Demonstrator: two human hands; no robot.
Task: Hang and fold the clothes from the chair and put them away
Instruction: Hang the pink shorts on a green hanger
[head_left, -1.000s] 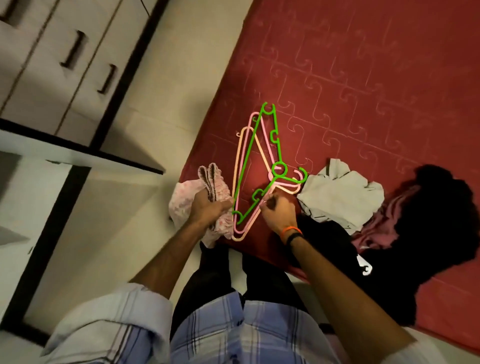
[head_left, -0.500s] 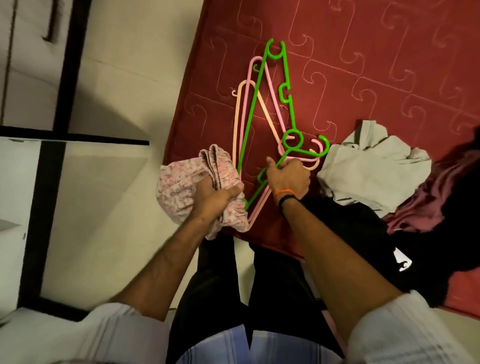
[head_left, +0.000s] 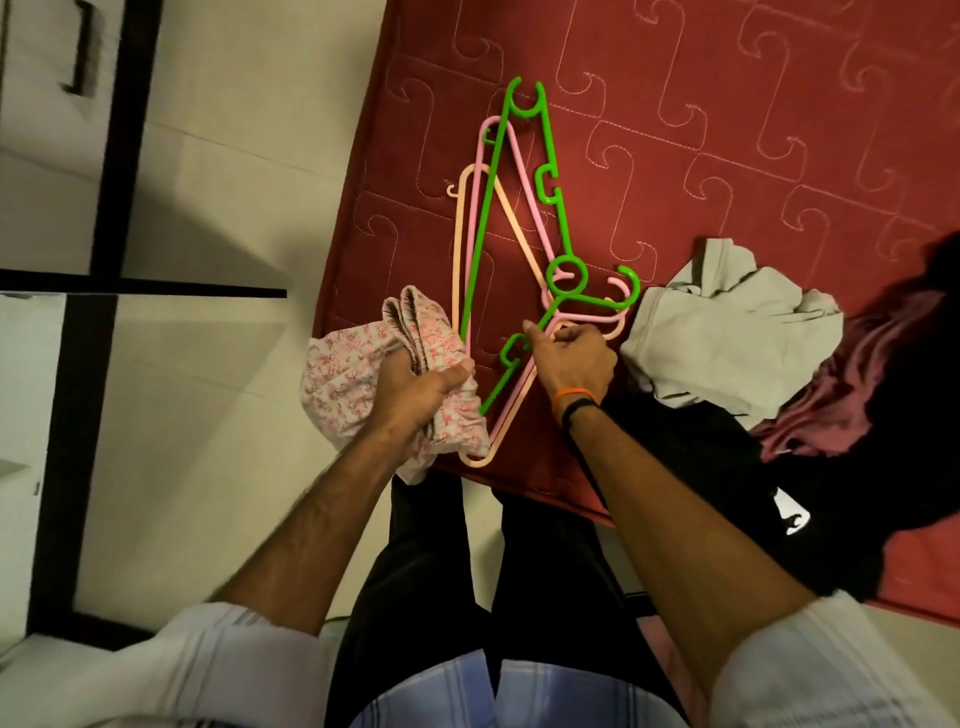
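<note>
Here at the bed's edge, the left hand (head_left: 415, 389) has its fingers wrapped tight round a bunched pink floral garment (head_left: 353, 379), held at the mattress (head_left: 727, 130) corner. The right hand (head_left: 569, 358) is curled over the neck of the hanger stack, pinching where the arms meet just below the hooks. Green hanger (head_left: 524, 208) sits on top, pink hanger (head_left: 485, 218) and peach hanger (head_left: 460, 249) beneath, their long bars running from about six up to twelve o'clock. The garment lies at nine o'clock of the stack, touching its lower end, so the left hand is nearer. At three o'clock wait a grey garment (head_left: 727, 338) and dark clothes (head_left: 857, 441).
</note>
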